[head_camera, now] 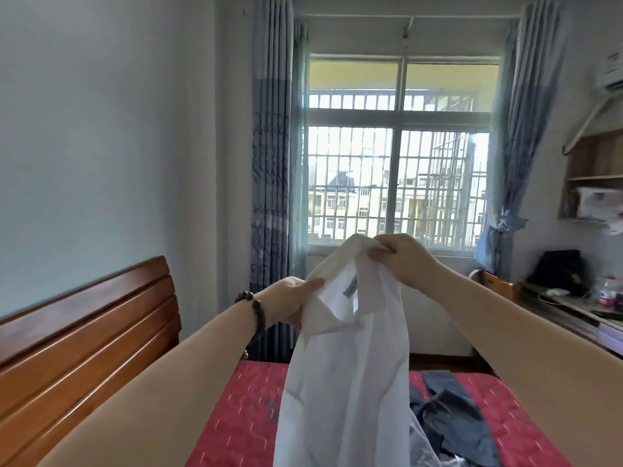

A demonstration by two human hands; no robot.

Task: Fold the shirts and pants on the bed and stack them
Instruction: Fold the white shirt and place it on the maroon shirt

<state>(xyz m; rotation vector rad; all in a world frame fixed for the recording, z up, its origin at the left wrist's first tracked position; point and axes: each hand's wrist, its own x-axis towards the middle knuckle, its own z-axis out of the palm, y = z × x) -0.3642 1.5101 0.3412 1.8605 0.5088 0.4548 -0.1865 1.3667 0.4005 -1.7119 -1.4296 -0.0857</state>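
A white collared shirt hangs in the air in front of me, its collar and label at the top. My left hand pinches the shirt's left collar edge, thumb on the cloth. Higher up, my right hand grips the top of the shirt at the other side. The shirt drapes down over the red bedspread. Dark grey-blue pants lie crumpled on the bed to the right of the shirt, partly hidden behind it.
A wooden headboard runs along the left. A barred window with blue curtains faces me. A desk with a black bag and a bottle stands at the right, under wall shelves.
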